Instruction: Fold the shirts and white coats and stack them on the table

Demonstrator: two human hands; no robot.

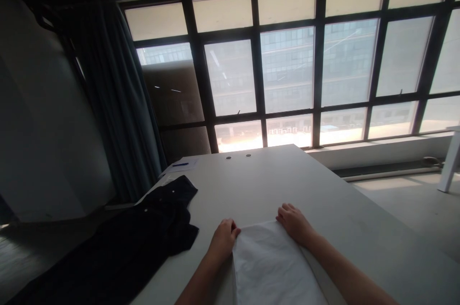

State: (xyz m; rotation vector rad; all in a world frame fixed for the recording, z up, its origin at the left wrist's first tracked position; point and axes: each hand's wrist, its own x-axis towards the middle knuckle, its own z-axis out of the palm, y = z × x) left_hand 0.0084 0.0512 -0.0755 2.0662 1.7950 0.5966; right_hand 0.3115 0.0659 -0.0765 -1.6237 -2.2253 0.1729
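A white cloth (273, 266), folded into a long flat shape, lies on the white table (247, 185) right in front of me. At its far left corner my left hand (225, 237) is closed, the thumb and fingers pinching the edge. My right hand (293, 221) rests at the far right corner with its fingers curled over the edge, also closed on the cloth. The near end of the cloth runs out of the bottom of the view. What kind of cloth item it is does not show.
A dark garment (143, 233) with light buttons drapes over the table's left side. Beyond it lie a paper sheet with a dark pen (180, 165). Two round grommets (248, 155) sit near the far edge. A blue curtain (115, 103) and a large window (287, 70) stand behind.
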